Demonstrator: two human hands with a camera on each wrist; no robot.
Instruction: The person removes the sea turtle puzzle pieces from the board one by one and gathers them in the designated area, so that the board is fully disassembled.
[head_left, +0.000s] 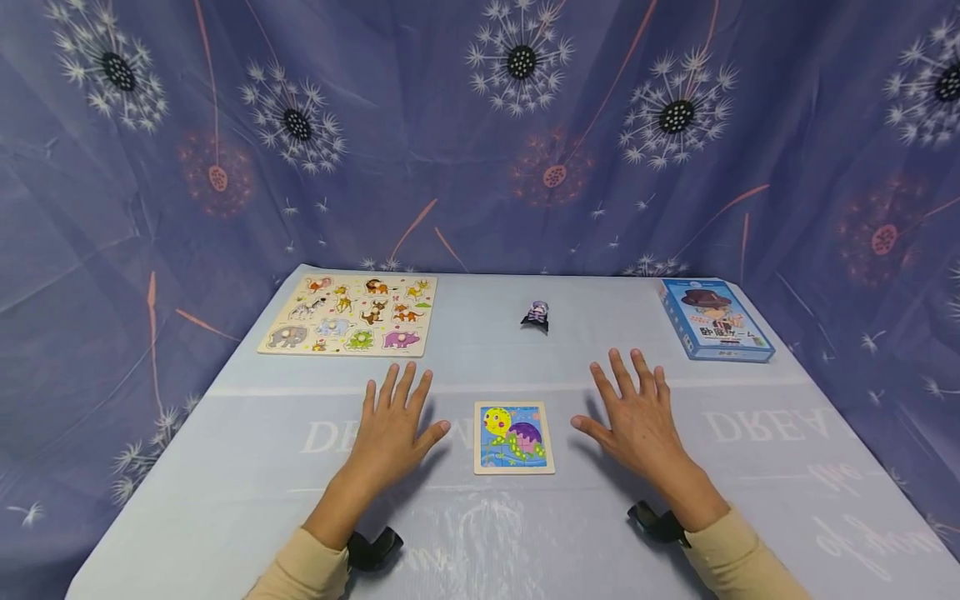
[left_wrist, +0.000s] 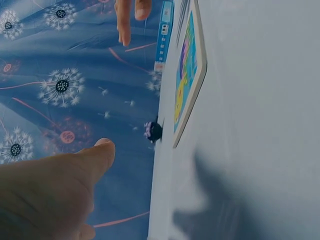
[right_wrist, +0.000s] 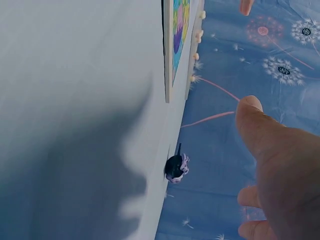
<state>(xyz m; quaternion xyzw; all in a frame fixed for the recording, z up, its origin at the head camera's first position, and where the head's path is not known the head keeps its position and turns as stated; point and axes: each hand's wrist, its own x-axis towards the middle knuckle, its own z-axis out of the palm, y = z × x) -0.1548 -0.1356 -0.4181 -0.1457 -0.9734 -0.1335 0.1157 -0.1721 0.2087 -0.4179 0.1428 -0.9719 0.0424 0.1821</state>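
Note:
A small jigsaw puzzle (head_left: 513, 438) with a yellow and purple turtle picture in a pale wooden frame lies flat on the table between both hands. My left hand (head_left: 393, 429) hovers to its left, palm down with fingers spread, holding nothing. On the other side, my right hand (head_left: 636, 417) is held the same way, fingers straight and apart from the puzzle. The left wrist view shows the puzzle (left_wrist: 189, 70) beyond the left thumb (left_wrist: 102, 155). In the right wrist view, the right thumb (right_wrist: 250, 112) points toward the puzzle's side.
An animal knob puzzle board (head_left: 348, 315) lies at the back left. A small dark hair clip with a purple bow (head_left: 537, 315) sits at the back middle. At the back right is a blue card game box (head_left: 716, 321). A dandelion-print curtain (head_left: 420, 125) hangs behind the table (head_left: 480, 542).

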